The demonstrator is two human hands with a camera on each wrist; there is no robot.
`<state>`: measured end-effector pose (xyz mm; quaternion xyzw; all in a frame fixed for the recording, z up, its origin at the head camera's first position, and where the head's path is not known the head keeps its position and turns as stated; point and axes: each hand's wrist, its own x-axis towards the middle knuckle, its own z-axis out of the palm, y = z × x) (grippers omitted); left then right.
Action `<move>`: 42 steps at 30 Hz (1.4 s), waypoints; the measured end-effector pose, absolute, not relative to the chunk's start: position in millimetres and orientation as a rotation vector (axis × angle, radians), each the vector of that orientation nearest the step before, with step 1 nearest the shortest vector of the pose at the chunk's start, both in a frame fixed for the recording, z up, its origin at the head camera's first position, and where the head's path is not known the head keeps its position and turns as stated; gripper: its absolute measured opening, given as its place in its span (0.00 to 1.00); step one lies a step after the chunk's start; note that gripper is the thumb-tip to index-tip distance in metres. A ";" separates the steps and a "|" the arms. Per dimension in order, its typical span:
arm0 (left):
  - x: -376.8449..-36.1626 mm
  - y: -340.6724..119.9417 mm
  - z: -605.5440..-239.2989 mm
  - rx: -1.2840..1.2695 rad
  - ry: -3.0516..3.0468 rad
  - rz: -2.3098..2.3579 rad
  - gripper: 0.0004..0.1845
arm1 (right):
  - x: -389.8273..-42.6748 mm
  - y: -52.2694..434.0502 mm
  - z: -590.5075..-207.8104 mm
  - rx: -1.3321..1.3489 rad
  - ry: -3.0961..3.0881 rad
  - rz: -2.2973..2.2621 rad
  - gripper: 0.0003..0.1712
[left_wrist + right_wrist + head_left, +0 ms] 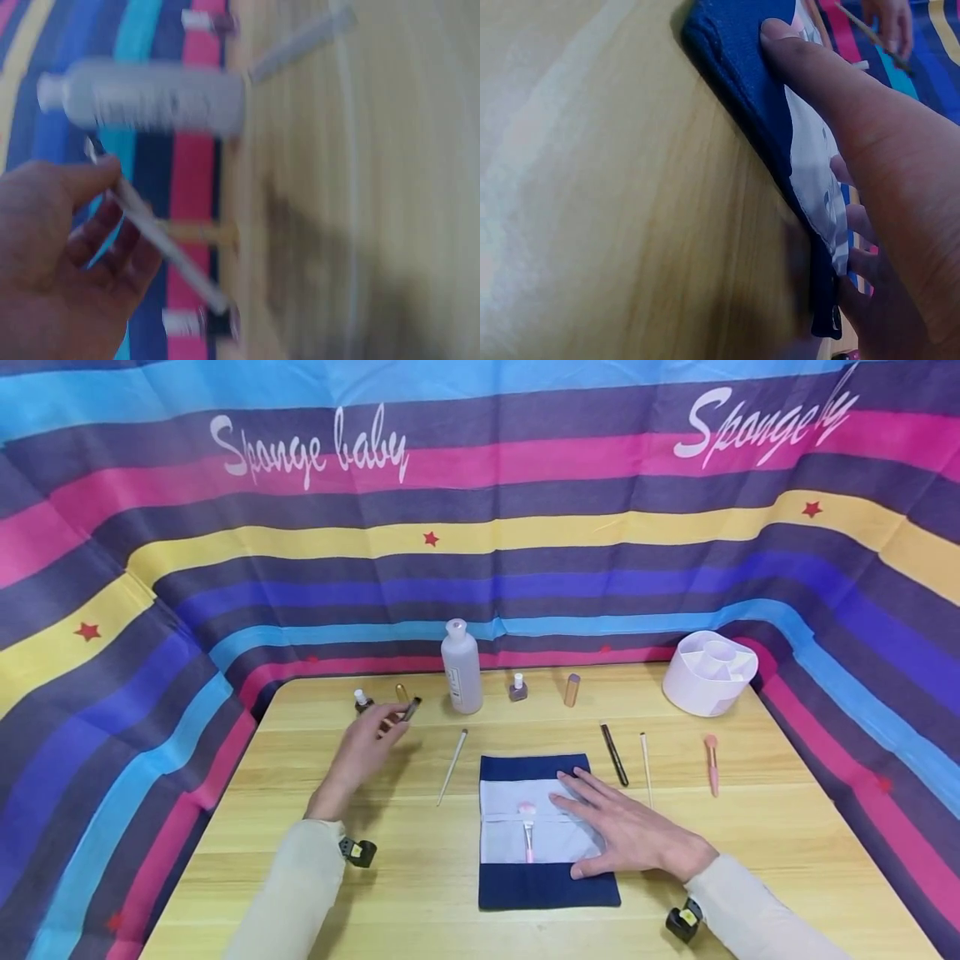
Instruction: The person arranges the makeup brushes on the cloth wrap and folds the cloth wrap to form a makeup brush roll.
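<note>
Packing is barely underway, I'm judging: I'm pressing my right hand [630,835] flat, fingers straight, on the open navy brush roll [546,885], where only one pink brush [527,831] is sitting in its pocket, while my left hand [363,753] is pinching a slim dark pencil [408,711] above the table's far left. Waiting loose on the wooden table [787,860] are the white stick [452,766], black liner [613,754], thin wand [645,767] and pink sponge brush [711,762]. Striped cloth [480,568] is walling us in, with the white organizer [711,672], tall bottle [461,667] and nail polish [517,687] standing along the back edge.
</note>
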<state>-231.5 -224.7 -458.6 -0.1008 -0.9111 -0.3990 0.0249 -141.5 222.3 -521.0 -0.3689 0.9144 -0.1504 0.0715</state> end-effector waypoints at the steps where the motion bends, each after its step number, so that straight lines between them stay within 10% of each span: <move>1: -230.5 -215.4 -455.6 -0.343 -2.812 -1.300 0.21 | -141.4 222.4 -520.9 -1.113 2.749 -0.452 0.61; 18: -226.3 -112.4 -490.1 -0.387 -2.785 -2.060 0.33 | -141.3 223.9 -520.2 -1.131 2.765 -0.432 0.61; 42: -190.9 -107.8 -496.2 -0.722 -3.092 -1.088 0.12 | -143.0 223.9 -519.4 -1.114 2.755 -0.443 0.61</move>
